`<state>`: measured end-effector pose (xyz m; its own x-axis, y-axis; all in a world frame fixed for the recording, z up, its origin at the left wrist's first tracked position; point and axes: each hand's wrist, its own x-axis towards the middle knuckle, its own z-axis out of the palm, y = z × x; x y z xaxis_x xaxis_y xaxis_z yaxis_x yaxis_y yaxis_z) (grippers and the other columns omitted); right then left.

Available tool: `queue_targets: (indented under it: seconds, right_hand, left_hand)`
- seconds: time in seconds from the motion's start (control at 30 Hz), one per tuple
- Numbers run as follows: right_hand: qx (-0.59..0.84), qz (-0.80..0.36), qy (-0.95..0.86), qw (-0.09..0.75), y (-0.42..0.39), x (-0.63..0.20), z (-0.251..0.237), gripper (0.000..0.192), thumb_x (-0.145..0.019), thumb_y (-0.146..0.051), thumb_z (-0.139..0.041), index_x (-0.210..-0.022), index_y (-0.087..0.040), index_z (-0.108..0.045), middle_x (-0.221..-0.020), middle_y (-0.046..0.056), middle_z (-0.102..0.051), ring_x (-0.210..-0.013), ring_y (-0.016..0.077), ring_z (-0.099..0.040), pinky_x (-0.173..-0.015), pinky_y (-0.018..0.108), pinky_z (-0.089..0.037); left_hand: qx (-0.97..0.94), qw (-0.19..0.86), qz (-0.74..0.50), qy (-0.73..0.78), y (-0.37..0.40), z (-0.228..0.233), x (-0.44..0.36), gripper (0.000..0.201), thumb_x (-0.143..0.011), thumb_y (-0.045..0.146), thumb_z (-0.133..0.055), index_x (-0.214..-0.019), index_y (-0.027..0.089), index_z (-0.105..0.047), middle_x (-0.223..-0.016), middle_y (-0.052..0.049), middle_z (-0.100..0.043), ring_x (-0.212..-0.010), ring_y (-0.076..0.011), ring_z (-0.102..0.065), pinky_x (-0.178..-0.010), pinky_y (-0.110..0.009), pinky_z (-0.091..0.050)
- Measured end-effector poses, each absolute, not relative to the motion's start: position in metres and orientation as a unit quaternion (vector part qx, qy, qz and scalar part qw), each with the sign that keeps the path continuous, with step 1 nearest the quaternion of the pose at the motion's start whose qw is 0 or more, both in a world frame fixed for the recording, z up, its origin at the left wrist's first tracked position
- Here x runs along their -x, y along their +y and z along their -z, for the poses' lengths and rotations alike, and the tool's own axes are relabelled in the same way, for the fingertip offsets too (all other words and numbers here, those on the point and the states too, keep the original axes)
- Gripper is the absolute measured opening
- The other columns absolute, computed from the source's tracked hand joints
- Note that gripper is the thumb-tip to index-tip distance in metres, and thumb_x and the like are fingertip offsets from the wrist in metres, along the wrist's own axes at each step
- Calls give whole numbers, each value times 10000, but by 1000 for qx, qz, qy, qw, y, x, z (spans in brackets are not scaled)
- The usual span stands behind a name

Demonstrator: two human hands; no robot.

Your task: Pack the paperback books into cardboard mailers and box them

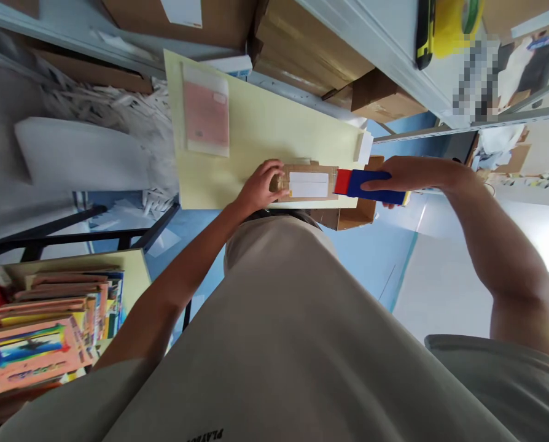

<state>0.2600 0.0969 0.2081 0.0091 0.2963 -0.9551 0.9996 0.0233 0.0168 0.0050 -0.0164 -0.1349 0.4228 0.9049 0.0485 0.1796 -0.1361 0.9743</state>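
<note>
Looking down from my head camera, I press my left hand [261,187] onto the end of a small cardboard parcel [306,182] with a white label [308,185], fingers curled over its edge. It lies at the near edge of the pale yellow table [256,123]. My right hand [406,177] grips a blue and red tape dispenser [371,185], fingers closed on it, its red end touching the parcel. A pink sheet in a sleeve [206,111] lies farther off.

A packing or stock room: shelves [376,37] of cardboard boxes [302,43], stacked books [48,331].
</note>
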Motion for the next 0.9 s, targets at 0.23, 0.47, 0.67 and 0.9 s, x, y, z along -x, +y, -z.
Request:
queue_targets:
  seconds: [0.23, 0.47, 0.67, 0.9]
  right_hand:
    - [-565, 457, 538, 427, 91, -329, -193, 803, -914, -1028, -583, -879, -254, -794, -711, 113, -757, -784, 304, -783, -715, 417, -583]
    - [-518, 524, 558, 382, 80, -387, -161, 839, -879, -1066, -619, -942, -254, -820, -751, 95, -796, -767, 313, -784, -713, 420, -613]
    - [-489, 557, 567, 360, 77, -421, -154, 840, -881, -1068, -608, -863, -247, -781, -794, 86, -820, -782, 281, -791, -734, 382, -597]
    - [-455, 585, 587, 325, 71, -453, -107, 799, -907, -1034, -629, -793, -252, -750, -794, 62, -825, -746, 254, -768, -722, 366, -547]
  left_hand:
    - [-690, 495, -294, 438, -16, 122, -3, 440, -1007, 514, -769, -1347, 245, -693, -1793, -185, -571, -1661, -388, -571, -1372, -580, -505]
    - [-749, 460, -202, 431, -14, 94, -3, 574, -1048, 678, -698, -1433, 252, -704, -1806, -165, -577, -1600, -396, -645, -1317, -560, -562]
    - [-764, 434, -154, 451, -19, 77, -6, 771, -1041, 918, -574, -1471, 306, -759, -1748, -142, -635, -1458, -388, -752, -1232, -515, -632]
    - [-781, 401, -75, 472, -20, 54, -17, 676, -1068, 672, -667, -1665, 355, -685, -1795, -141, -579, -1580, -441, -650, -1338, -652, -542]
